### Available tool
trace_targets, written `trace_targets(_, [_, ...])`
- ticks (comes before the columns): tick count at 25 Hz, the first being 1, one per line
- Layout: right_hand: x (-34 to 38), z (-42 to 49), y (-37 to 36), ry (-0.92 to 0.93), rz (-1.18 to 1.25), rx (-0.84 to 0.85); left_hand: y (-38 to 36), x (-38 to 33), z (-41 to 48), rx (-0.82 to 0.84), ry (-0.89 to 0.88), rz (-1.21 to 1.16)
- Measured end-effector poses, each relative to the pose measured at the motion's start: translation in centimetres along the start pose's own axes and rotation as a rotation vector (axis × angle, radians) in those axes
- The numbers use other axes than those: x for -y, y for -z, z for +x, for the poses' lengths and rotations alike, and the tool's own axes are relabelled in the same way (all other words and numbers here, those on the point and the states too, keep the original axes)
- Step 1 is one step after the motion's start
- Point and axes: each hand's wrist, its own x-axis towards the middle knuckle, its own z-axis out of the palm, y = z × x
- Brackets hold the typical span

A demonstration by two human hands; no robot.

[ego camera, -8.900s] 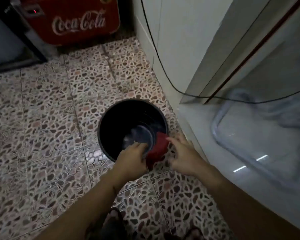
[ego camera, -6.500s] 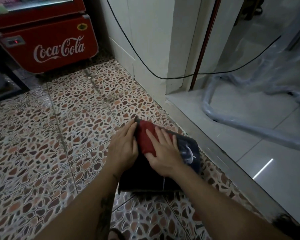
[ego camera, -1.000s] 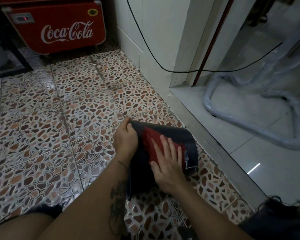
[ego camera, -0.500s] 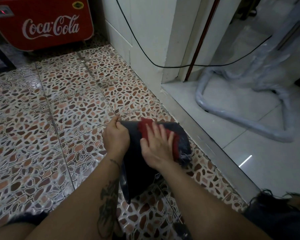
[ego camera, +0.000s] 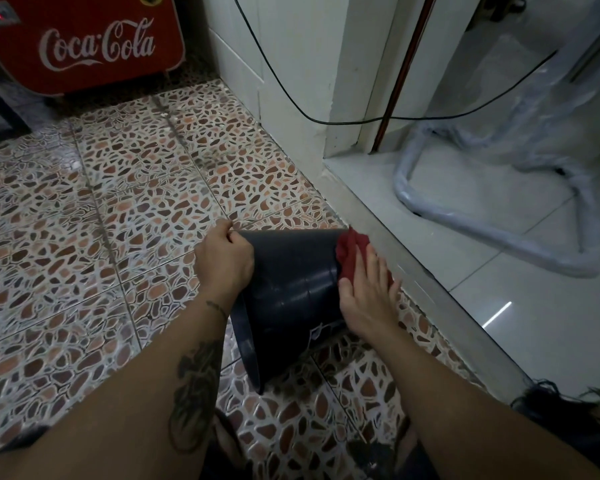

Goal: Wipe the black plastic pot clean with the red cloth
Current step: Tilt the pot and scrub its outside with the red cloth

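The black plastic pot (ego camera: 291, 289) lies tipped on its side on the pebble-patterned floor, rim toward me, base pointing away to the right. My left hand (ego camera: 224, 259) grips its upper left side and steadies it. My right hand (ego camera: 368, 296) lies flat with fingers spread, pressing the red cloth (ego camera: 350, 252) against the pot's base end. Most of the cloth is bunched under my fingers. The pot's inside is hidden.
A metal threshold strip (ego camera: 420, 275) runs diagonally just right of the pot, with white tiles beyond. A plastic-wrapped tubular frame (ego camera: 499, 216) stands there. A black cable (ego camera: 326, 121) hangs across the wall corner. A red Coca-Cola cooler (ego camera: 84, 43) stands far left.
The pot has turned, showing its bare side wall. My right hand and the red cloth have slid from the pot's side to its base end on the right. My left hand keeps its grip.
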Motion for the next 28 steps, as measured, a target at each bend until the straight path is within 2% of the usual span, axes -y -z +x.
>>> trace_targets(2, [3.4,2.0,0.7,-0.021,0.016,0.023,0.1,-0.2,-0.3,-0.021,-0.016,0.035])
trace_targets(3, [5.5,2.3,0.7,0.039,0.003,0.032,0.2,-0.3,-0.3,-0.024,-0.024,0.05])
trace_targets(6, [10.5,0.5,-0.4,0.375,-0.001,0.055,0.2,0.0,0.3,-0.017,-0.06,0.106])
trace_targets(9, [9.7,-0.9,-0.3,0.478,0.053,0.069,0.1,0.0,0.5,0.002,-0.091,0.177])
trace_targets(11, [6.7,-1.5,0.3,0.415,0.042,0.061,0.4,-0.1,0.2,0.033,-0.086,0.159])
trace_targets(15, [0.6,-1.7,2.0,0.128,-0.057,0.091,0.9,-0.3,-1.2,0.072,-0.104,0.079])
trace_targets(18, [0.6,-1.2,2.6,-0.001,-0.088,0.107,1.1,0.3,-3.0,0.054,-0.147,0.035])
trace_targets(23, [4.6,-3.1,0.8,0.139,0.008,0.094,1.1,1.1,-3.5,0.058,-0.189,0.074])
trace_targets(28, [6.3,2.8,2.8,0.092,-0.113,0.189,1.3,1.6,-4.5,0.052,-0.198,0.0])
